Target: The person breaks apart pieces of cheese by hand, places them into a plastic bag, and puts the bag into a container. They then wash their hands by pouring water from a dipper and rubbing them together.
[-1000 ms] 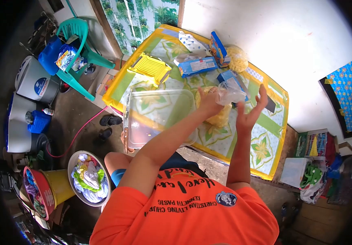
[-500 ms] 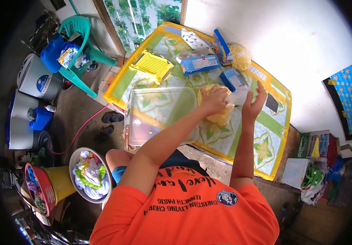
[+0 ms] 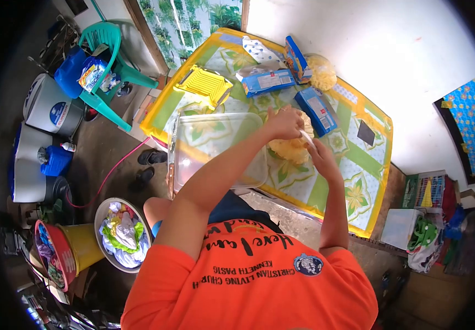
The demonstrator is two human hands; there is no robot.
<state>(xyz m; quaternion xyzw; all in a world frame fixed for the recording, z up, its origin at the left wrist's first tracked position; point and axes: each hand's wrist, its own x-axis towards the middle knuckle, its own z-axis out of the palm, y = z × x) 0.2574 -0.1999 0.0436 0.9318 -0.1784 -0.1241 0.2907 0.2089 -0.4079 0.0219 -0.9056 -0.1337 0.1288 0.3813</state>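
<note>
On the table, a clear plastic bag (image 3: 290, 151) filled with pale yellow, crumbly-looking pieces sits in front of me. Its whitish mouth is gathered into a narrow twisted strip (image 3: 307, 139) between my hands. My left hand (image 3: 285, 123) is closed around the neck of the bag, at the strip's upper end. Lower and to the right, my right hand (image 3: 322, 157) pinches the other end of the strip. Just beyond the hands lies a blue box (image 3: 317, 111). Left of the bag is a clear plastic tub (image 3: 218, 117), partly covered by my left forearm.
Farther back are a yellow slatted rack (image 3: 204, 86), another blue box (image 3: 269, 82), an upright blue box (image 3: 297, 60) and a second yellow-filled bag (image 3: 321, 72). A dark flat square (image 3: 366, 133) lies at right. A knife handle (image 3: 171, 177) shows beside the tub.
My right hand has come down and inward, closing from an open pose onto the bag's mouth. The loose plastic is now drawn into a tight strip, and the nearer blue box shows more fully.
</note>
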